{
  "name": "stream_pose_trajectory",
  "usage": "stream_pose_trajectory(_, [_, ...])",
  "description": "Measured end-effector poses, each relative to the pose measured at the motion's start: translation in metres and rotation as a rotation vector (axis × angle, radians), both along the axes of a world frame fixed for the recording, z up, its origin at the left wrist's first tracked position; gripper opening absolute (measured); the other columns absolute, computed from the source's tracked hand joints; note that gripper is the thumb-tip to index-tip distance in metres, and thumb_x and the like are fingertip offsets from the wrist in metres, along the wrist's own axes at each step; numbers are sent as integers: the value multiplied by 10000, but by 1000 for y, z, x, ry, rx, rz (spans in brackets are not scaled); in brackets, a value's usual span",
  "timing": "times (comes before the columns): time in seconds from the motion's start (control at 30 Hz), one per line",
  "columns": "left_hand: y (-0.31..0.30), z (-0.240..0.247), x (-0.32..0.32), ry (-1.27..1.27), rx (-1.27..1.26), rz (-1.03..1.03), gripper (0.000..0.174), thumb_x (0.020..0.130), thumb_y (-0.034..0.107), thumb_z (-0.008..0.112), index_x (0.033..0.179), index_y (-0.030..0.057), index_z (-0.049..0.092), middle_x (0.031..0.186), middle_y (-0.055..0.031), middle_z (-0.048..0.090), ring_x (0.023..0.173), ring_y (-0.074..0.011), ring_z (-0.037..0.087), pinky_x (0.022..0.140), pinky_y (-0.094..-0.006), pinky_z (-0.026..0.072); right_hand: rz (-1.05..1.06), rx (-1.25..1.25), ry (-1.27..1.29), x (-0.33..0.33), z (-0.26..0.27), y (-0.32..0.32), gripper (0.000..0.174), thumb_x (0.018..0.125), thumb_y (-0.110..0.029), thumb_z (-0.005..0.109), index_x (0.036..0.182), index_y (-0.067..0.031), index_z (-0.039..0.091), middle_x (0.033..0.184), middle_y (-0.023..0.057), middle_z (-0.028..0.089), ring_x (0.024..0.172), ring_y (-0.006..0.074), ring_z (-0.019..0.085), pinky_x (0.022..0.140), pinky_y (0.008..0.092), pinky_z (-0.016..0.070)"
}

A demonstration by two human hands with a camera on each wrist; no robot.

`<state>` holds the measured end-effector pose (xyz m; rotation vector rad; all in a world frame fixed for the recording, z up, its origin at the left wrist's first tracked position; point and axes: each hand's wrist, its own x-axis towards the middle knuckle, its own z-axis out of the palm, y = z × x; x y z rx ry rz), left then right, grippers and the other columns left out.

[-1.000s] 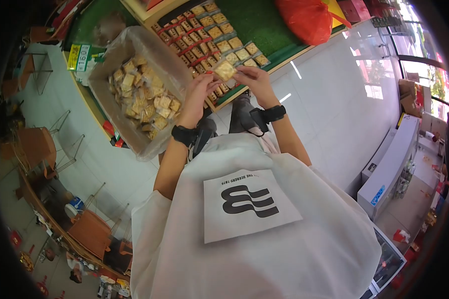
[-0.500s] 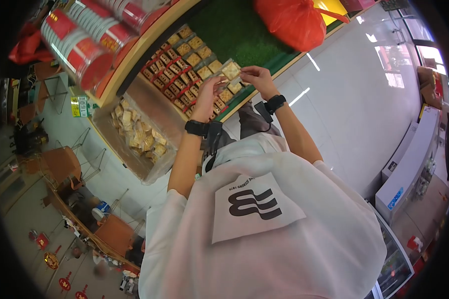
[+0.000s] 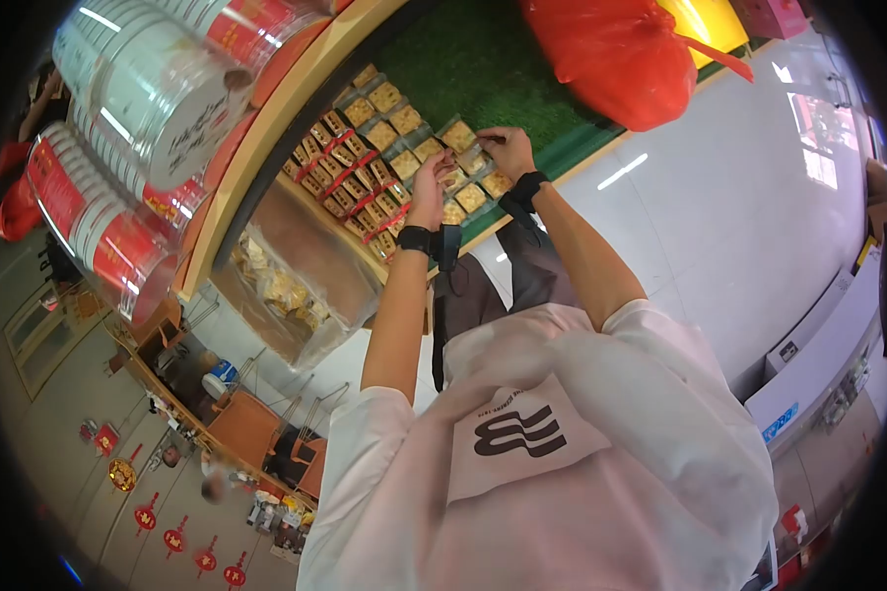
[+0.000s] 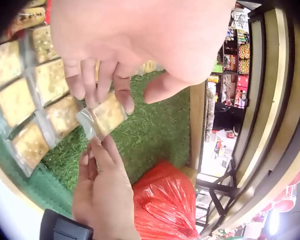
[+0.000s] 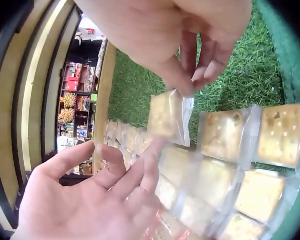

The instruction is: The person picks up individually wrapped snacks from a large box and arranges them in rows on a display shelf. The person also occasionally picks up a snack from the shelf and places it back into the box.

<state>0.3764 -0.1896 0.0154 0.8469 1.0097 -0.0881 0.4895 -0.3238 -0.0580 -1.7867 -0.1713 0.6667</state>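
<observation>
In the head view, a square cracker in a clear wrapper (image 3: 456,135) is at the far end of a row of similar wrapped crackers (image 3: 404,120). My right hand (image 3: 510,155) pinches it by one edge of the wrapper, between thumb and fingers, as the right wrist view shows. Beside it my left hand (image 3: 430,189) has its fingers extended, the fingertips right at the cracker (image 5: 162,117). Green artificial turf (image 4: 155,130) lies under the crackers. Red-banded packs (image 3: 340,167) stand in rows to the left of them.
A red plastic bag (image 3: 616,59) sits on the turf at the back right. Stacked plastic cups (image 3: 148,89) occupy a raised wooden-edged shelf on the left. Below that stands a lined carton (image 3: 315,246) with loose wrapped crackers (image 3: 276,286). The display's wooden edge (image 3: 581,163) faces me.
The head view has shifted, bringing the cups into sight. My left fingers, at the cracker's side a second ago, have straightened. My right hand has carried the cracker to the end of the row.
</observation>
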Motion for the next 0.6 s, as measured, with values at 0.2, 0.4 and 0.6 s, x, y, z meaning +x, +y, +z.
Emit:
stream_pose_trajectory(0.2, [4,-21,9,63,8,42,260,927,313,517,1020,79,580,1230,-50,552,1089,-203,520,914,-378,375,71,-128,29,-1,-12,15,211,788,-70,655,984,-48,728,926,153,705,822,266,682,727,349,529])
stream_pose_trajectory(0.4, [-1,-25,13,66,3,62,319,921,315,530,1126,72,555,1065,-42,559,1120,-214,504,972,-391,364,128,-51,-116,-3,-38,15,245,822,-171,644,1052,-153,726,1048,126,665,944,324,622,821,408,484])
stream_pose_trajectory(0.6, [-5,-24,23,103,32,58,461,928,318,532,1286,32,477,1098,-61,529,1162,-240,465,1037,-418,333,167,-285,-90,-1,-31,21,271,839,-192,612,1082,-244,720,1078,103,641,969,327,598,833,439,455])
